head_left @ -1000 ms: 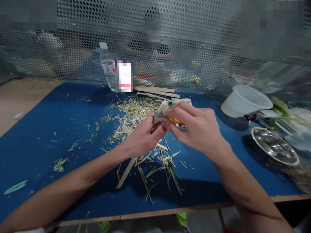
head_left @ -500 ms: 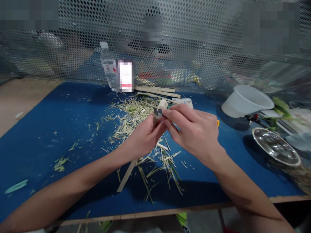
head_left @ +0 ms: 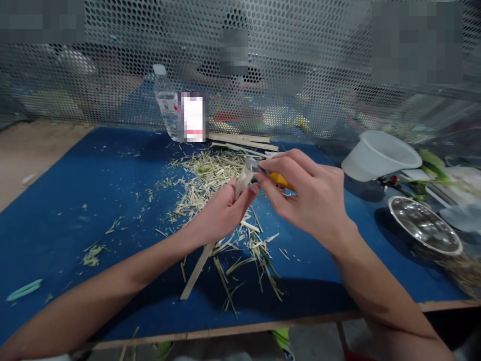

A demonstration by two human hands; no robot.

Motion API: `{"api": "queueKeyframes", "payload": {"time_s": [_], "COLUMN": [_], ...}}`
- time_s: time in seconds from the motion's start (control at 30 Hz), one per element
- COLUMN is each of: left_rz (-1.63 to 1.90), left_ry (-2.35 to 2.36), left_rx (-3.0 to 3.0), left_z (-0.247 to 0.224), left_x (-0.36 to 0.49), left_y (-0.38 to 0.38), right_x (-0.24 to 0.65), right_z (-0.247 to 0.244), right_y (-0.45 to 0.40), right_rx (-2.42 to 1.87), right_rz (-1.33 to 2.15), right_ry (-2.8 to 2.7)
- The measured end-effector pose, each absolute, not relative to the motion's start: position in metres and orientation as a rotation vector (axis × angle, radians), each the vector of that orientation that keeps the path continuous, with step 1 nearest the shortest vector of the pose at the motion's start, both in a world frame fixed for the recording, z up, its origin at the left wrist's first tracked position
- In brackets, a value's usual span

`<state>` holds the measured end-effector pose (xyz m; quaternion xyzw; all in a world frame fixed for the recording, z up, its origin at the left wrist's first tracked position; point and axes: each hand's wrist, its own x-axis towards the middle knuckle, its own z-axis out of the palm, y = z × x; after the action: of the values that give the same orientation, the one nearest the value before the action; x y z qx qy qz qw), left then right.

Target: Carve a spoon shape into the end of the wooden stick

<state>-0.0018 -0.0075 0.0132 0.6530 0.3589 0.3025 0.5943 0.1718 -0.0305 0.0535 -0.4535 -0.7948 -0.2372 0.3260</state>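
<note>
My left hand (head_left: 221, 213) is closed around a pale bamboo strip (head_left: 243, 182), whose upper end sticks out above the fingers. A pale length (head_left: 197, 273) below the wrist lines up with it, though the hand hides whether they are one piece. In my right hand (head_left: 306, 195) is a utility knife (head_left: 280, 179) with a yellow handle, pinched near its metal head. Its blade (head_left: 252, 165) is at the strip's upper end; whether it cuts in is too small to tell. Under both hands lies a heap of thin shavings (head_left: 205, 175).
A water bottle (head_left: 165, 105) and a lit phone (head_left: 193, 118) stand by the perforated metal screen (head_left: 124, 95). Several flat strips (head_left: 244, 140) lie behind the heap. At right are a white plastic tub (head_left: 376, 158) and a steel bowl (head_left: 424, 225). A teal strip (head_left: 24, 290) lies at left.
My right hand has shifted slightly right and tilted, so the knife's yellow handle now shows. The blade has moved up to the strip's tip. My left hand has hardly moved.
</note>
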Motion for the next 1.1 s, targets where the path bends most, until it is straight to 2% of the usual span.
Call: {"api": "queueKeyframes", "payload": {"time_s": [0.23, 0.57, 1.1], "left_rz": [0.754, 0.822, 0.749], "left_ry": [0.799, 0.801, 0.936], "left_rx": [1.386, 1.44, 1.583], "left_z": [0.018, 0.015, 0.009], "left_x": [-0.002, -0.002, -0.003], "left_y": [-0.009, -0.007, -0.011], "right_x": [0.178, 0.178, 0.175], "right_z": [0.051, 0.048, 0.045], "right_y": [-0.025, -0.023, -0.026], "right_rx": [-1.14, -1.11, -1.166], "right_rz": [-0.49, -0.534, -0.792], "right_ry": [-2.284, -2.253, -2.2]}}
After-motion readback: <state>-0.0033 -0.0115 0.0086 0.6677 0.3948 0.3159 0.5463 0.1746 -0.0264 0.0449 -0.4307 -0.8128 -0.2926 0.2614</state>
